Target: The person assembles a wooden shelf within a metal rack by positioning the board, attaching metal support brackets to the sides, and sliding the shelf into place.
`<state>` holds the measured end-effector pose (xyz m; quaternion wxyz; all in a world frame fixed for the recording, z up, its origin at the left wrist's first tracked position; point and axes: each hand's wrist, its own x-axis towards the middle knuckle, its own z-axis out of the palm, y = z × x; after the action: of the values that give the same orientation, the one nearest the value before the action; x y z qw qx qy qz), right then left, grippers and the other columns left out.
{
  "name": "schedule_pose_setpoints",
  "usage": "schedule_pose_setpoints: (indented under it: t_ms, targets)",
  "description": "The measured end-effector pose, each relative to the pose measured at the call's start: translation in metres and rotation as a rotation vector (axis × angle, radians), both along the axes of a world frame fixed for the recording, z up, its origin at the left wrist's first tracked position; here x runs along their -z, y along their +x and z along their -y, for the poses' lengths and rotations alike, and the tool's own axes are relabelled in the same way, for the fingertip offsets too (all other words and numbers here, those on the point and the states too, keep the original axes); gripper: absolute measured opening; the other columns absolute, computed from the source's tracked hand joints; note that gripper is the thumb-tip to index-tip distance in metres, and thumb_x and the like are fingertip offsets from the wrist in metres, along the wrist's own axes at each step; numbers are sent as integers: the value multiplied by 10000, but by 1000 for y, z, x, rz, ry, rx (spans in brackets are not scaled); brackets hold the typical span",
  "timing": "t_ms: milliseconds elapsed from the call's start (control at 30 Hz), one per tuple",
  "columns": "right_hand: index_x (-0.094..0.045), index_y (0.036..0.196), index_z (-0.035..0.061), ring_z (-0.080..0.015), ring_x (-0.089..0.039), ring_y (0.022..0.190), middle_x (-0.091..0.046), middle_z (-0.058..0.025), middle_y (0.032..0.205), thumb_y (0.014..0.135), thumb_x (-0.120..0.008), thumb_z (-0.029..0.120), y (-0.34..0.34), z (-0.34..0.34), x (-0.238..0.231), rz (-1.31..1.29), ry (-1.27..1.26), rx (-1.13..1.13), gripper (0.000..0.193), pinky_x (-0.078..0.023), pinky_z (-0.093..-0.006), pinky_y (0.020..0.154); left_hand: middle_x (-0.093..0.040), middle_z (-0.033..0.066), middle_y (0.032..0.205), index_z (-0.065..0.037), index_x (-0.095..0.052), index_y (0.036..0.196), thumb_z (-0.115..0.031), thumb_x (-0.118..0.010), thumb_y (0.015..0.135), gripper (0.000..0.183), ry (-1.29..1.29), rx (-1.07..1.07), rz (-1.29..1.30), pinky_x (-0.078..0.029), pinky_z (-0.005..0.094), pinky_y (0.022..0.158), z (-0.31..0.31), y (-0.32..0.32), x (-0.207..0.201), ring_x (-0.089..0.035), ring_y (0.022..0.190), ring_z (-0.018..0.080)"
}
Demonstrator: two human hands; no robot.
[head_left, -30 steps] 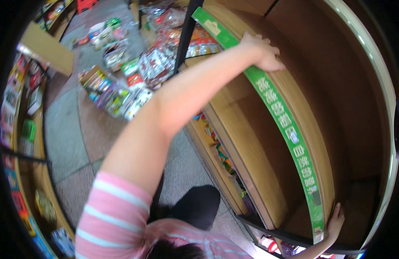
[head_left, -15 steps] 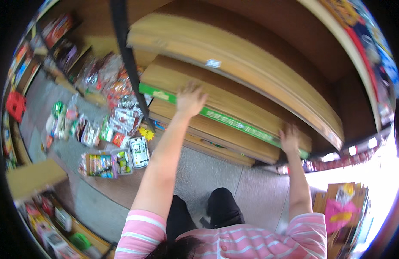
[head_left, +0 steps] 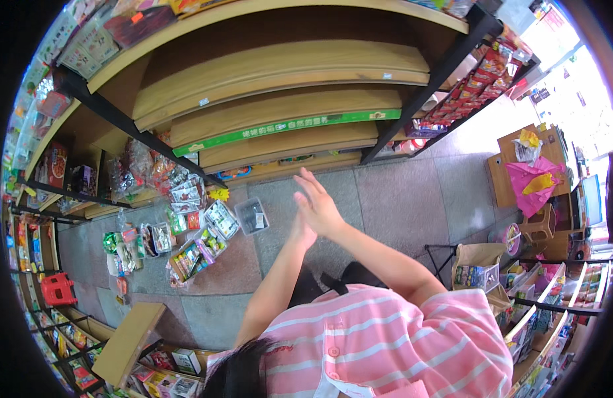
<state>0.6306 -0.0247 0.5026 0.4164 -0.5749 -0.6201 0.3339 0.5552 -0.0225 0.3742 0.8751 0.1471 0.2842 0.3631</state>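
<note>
My hands meet palm to palm above the floor, in front of my body. My right hand (head_left: 321, 211) lies over my left hand (head_left: 300, 230), its fingers stretched out and holding nothing. Most of my left hand's fingers are hidden behind the right; what shows of it is flat. Beyond them stands a wooden shelf unit (head_left: 280, 73) with bare tiers. A green printed strip (head_left: 286, 126) runs along the front of one lower tier. To the left of my hands, a clear plastic box (head_left: 252, 216) sits on the floor with a small dark item in it.
Plastic boxes of packaged goods (head_left: 199, 253) and loose packets (head_left: 187, 196) crowd the floor at left. A red plastic stool (head_left: 58, 289) stands further left, near a cardboard box (head_left: 127, 341). At right are a wooden desk (head_left: 512, 179) and a folding stand with a bag (head_left: 477, 259).
Both hands have left the green-edged shelf tier, where they lay spread apart, and have come together in front of me. My view has turned and now takes in more of the room.
</note>
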Motion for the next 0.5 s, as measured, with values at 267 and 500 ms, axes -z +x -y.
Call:
schedule_pose_setpoints:
  t_ms: [267, 500]
  targets:
    - [-317, 1259, 82, -282, -173, 1260, -241, -127, 1342, 855, -307, 367, 183, 128, 40, 482, -121, 43, 495, -135, -459, 992, -346, 126, 1260, -109, -241, 1301, -390, -364, 852, 544, 378, -149, -22, -249, 389, 963, 106, 149, -212, -333, 1163, 247]
    - [-247, 1268, 60, -261, -370, 1110, -400, -141, 1210, 872, -236, 465, 265, 207, -12, -1466, -361, 70, 566, -272, -439, 931, -257, 128, 1333, -113, -370, 1247, -288, -447, 812, 475, 1571, 37, -693, -194, 417, 988, 191, 261, -249, -256, 1226, 283]
